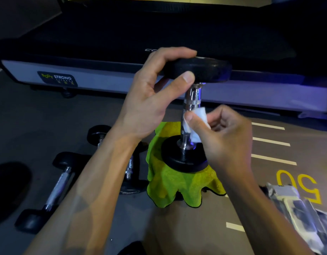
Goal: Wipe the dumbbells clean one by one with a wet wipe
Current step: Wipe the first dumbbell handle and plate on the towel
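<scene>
Standing upright on green towel point(177, 181) — dumbbell point(191, 107) | left hand point(151, 96) grips top head | right hand point(219, 133) fingers pinch wet wipe point(197, 124) against handle

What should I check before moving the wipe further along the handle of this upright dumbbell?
1. Dumbbell upright on the green towel: ok.
2. Left hand has a grip on the top head: ok.
3. Right hand pinches the wet wipe against the chrome handle: ok.
4. Wipe wet enough: cannot tell.
5. Upper handle already wiped: cannot tell.
6. Other dumbbells lying apart from the towel: ok.
</scene>
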`<state>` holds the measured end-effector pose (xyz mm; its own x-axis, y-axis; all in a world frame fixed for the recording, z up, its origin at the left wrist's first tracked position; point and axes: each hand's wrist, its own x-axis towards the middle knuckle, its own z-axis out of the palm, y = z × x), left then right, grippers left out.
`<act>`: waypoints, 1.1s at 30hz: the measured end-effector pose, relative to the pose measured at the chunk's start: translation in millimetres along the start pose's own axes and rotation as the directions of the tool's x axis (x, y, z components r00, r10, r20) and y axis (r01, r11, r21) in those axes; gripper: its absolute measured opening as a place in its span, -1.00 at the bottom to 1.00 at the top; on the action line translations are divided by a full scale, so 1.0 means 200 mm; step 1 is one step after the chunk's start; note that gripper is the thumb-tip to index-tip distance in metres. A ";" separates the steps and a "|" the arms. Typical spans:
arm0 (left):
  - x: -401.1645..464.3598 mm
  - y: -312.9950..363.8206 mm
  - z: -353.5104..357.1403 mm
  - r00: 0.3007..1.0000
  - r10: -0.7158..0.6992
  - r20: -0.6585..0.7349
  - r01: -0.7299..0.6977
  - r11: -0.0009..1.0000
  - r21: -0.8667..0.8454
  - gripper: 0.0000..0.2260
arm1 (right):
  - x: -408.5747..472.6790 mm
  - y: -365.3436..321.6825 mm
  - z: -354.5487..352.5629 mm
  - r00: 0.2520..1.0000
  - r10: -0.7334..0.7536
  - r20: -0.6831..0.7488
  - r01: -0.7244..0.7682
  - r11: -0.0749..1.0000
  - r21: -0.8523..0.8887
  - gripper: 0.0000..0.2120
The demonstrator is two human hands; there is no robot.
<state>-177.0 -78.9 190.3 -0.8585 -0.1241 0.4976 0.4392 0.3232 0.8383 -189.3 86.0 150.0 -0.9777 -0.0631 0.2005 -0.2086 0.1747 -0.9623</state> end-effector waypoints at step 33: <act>0.00 0.03 0.01 1.000 -0.007 0.020 0.010 0.992 -0.124 -0.73 | -0.03 0.22 -0.11 0.939 0.077 0.335 -0.084 0.996 0.009 -0.55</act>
<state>-175.0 -75.3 194.5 -0.8668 -0.1074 0.4869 0.4602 0.2035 0.8642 -193.3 115.9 110.8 -0.9255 -0.3749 0.0530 -0.1252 0.1709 -0.9773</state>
